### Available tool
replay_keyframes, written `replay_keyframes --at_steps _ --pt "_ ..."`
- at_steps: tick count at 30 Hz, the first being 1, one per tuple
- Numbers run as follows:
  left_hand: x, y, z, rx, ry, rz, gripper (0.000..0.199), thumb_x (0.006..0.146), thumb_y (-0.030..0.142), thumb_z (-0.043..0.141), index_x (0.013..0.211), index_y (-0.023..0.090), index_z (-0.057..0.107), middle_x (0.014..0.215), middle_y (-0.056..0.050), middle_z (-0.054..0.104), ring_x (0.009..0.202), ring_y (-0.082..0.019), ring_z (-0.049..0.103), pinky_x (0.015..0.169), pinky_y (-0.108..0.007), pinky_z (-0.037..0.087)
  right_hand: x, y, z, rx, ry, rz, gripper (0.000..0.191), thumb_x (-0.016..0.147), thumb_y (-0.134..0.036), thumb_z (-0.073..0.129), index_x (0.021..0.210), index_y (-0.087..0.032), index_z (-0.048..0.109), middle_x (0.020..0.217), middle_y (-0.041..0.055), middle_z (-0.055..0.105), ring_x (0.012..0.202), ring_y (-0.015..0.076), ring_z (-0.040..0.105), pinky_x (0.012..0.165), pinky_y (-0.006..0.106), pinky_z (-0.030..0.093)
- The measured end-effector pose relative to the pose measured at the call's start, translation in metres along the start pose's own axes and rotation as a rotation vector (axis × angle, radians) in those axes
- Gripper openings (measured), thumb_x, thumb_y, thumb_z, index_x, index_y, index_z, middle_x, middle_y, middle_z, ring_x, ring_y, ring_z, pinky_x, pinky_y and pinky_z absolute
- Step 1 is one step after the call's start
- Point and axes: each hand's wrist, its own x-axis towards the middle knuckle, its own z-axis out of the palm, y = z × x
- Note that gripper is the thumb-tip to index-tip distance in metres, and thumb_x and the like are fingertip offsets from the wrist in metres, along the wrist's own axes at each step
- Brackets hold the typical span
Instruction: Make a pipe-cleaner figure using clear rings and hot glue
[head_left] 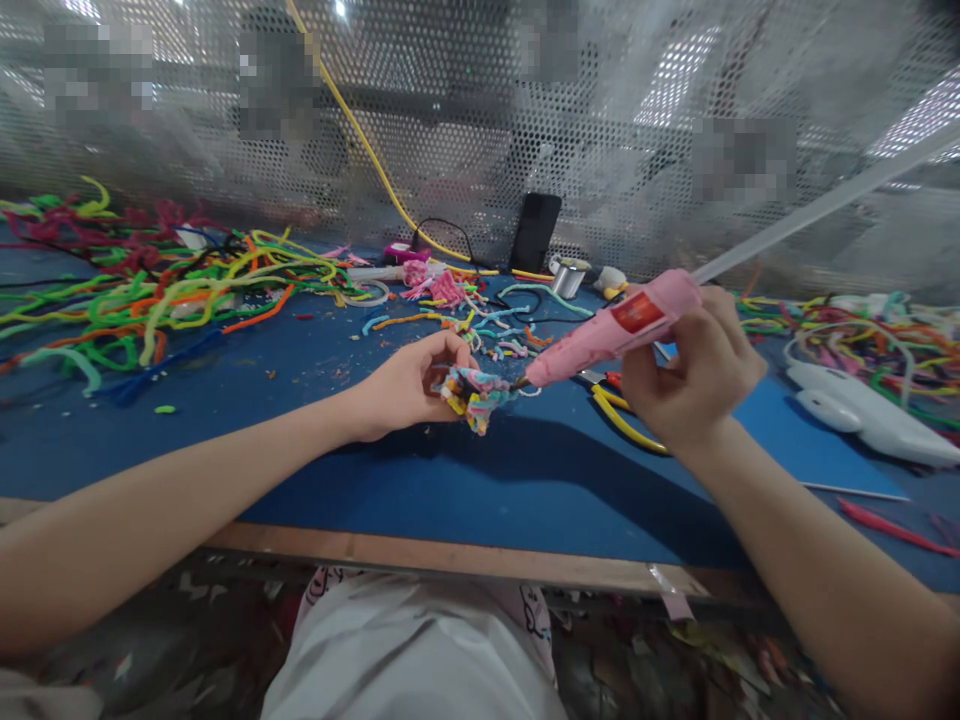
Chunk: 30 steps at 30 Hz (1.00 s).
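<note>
Near the middle of the blue table, my left hand (409,385) is closed on a small bundle of colourful fuzzy stems (480,395), held just above the surface. My right hand (694,370) grips a pink glue gun (615,325) with a red label, and a long pale glue stick (825,210) runs out of its back end. The gun's dark tip points left and is at the right edge of the bundle; whether it touches cannot be told. Part of my left hand's fingertips is hidden behind the bundle.
Loose fuzzy stems (217,290) pile up at the left, with more at the right. Yellow-handled pliers (626,425) lie under my right hand. A white glue gun (870,405) rests at the right. Behind stand a phone (535,232) and a wire spool (569,280), before a perforated metal screen (450,130).
</note>
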Motion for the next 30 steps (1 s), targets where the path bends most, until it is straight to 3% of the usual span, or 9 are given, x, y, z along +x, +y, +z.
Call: replay_keyframes --at_steps 7,17,23,30 --pt "0.000 0.002 0.000 0.016 0.009 -0.023 0.045 0.067 0.017 0.085 0.089 0.019 0.046 0.096 0.000 0.057 0.077 -0.009 0.059 0.069 -0.022 0.050 -0.002 0.002 0.001 -0.026 -0.001 -0.006 0.028 0.082 -0.015 0.058 0.109 -0.022 0.062 0.089 0.0035 0.063 0.083 0.0201 0.060 0.075 0.037 0.046" --pt "0.001 -0.004 -0.004 0.056 0.022 -0.039 0.044 0.066 0.011 0.083 0.093 0.018 0.049 0.091 0.003 0.056 0.079 -0.009 0.057 0.072 -0.022 0.049 -0.003 0.011 -0.001 -0.103 0.009 -0.082 0.029 0.077 -0.021 0.060 0.105 -0.021 0.061 0.087 0.0036 0.058 0.085 0.0219 0.055 0.080 0.043 0.042" --pt "0.001 -0.004 0.000 0.020 -0.005 -0.094 0.046 0.067 0.010 0.082 0.096 0.019 0.048 0.089 0.003 0.057 0.079 -0.010 0.059 0.074 -0.023 0.050 -0.006 0.000 0.003 -0.029 0.021 0.095 0.037 0.081 -0.028 0.063 0.118 -0.021 0.060 0.098 0.0064 0.063 0.088 0.0231 0.055 0.081 0.043 0.043" --pt "0.001 -0.005 0.001 0.017 -0.022 -0.141 0.046 0.068 0.016 0.083 0.098 0.020 0.048 0.090 0.002 0.060 0.080 -0.012 0.062 0.071 -0.025 0.049 -0.004 -0.014 0.006 -0.039 0.027 0.089 0.037 0.081 -0.029 0.065 0.118 -0.025 0.062 0.095 0.0043 0.064 0.086 0.0233 0.057 0.079 0.041 0.044"
